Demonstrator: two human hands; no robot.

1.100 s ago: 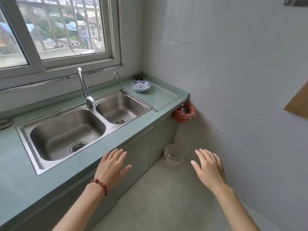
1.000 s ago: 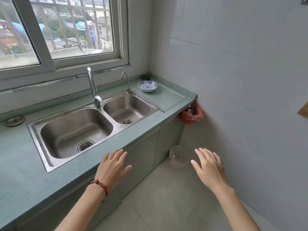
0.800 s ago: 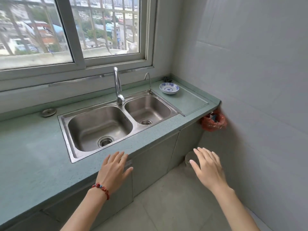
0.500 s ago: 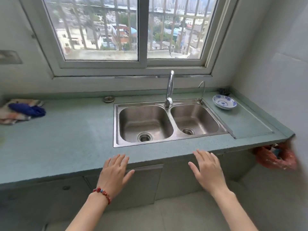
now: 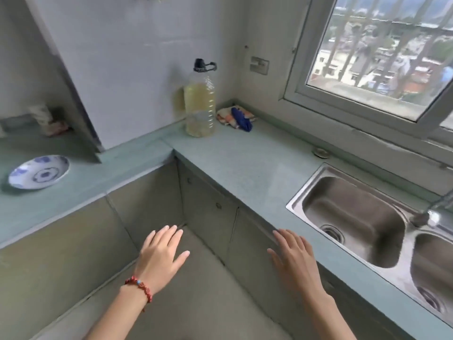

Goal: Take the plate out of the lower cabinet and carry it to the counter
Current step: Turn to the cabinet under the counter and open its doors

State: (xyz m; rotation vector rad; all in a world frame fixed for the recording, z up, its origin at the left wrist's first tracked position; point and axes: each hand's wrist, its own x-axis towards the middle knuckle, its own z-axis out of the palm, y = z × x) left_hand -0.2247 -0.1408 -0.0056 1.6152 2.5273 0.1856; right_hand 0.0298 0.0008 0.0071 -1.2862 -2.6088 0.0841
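Note:
A blue-and-white patterned plate lies on the green counter at the far left. Grey lower cabinet doors run under the counter around an inner corner, all shut. My left hand, with a red bead bracelet at the wrist, hovers palm down with fingers spread over the floor in front of the corner cabinets. My right hand is held out the same way, its fingertips near the counter's front edge. Neither hand holds anything.
A large plastic bottle of yellowish liquid stands in the counter's corner, with a crumpled cloth beside it. A steel double sink is at the right under the window. A round sink plug lies near the wall.
My view has swung left, from the sink's right end to the inner counter corner. The bottle and a plate on the left counter came into view. Both hands stayed open in front of me.

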